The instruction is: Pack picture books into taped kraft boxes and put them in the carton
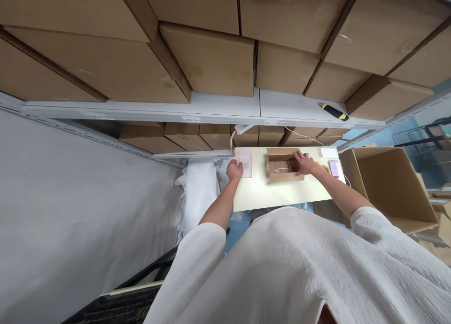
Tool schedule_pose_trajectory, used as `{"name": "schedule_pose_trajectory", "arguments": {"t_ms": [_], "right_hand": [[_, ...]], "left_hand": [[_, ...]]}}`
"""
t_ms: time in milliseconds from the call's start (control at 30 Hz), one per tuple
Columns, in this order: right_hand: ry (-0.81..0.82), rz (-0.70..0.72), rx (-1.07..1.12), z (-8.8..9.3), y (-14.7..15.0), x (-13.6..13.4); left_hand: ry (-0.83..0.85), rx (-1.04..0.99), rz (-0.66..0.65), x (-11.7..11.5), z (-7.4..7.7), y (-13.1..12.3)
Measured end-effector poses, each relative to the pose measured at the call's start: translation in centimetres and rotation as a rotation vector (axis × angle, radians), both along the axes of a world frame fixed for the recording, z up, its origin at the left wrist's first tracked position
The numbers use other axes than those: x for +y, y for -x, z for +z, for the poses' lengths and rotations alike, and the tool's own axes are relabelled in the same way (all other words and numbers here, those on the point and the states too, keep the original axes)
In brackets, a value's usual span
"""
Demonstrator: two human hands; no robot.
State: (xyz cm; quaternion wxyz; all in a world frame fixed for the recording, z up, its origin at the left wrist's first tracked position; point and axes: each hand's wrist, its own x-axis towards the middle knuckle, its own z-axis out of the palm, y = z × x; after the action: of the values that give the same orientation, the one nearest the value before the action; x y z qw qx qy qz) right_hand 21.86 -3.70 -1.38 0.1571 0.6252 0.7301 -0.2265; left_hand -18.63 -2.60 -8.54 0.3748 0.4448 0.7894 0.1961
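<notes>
Just right of the frame's middle, the open box point(284, 177) lies long side left-to-right on the worktop point(268, 196), the nearer right hand point(305, 164) spread wide at its right end, the left hand point(234, 170)'s curled grip unclear by a pinkish sheet point(246, 164).

Packing storeroom | cartons point(211, 60) stacked on labelled shelving point(218, 108) | utility knife point(334, 112) | open box point(284, 177) on worktable point(260, 197)

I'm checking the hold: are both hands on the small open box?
No, only the right hand is on the small open box; the left hand is apart from it, at a pale pinkish sheet.
</notes>
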Motion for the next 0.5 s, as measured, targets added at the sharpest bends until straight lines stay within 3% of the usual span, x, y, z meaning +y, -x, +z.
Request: {"name": "schedule_pose_trajectory", "arguments": {"t_ms": [167, 300, 500], "right_hand": [[0.019, 0.004, -0.045, 0.7, 0.4, -0.3], [0.021, 0.002, -0.062, 0.9, 0.6, -0.5], [0.023, 0.011, -0.092, 1.0, 0.6, -0.7]], "left_hand": [[0.218, 0.155, -0.059, 0.9, -2.2, 1.0], [0.229, 0.200, -0.097, 0.9, -3.2, 0.5], [0.200, 0.255, -0.034, 0.9, -3.8, -0.7]]}}
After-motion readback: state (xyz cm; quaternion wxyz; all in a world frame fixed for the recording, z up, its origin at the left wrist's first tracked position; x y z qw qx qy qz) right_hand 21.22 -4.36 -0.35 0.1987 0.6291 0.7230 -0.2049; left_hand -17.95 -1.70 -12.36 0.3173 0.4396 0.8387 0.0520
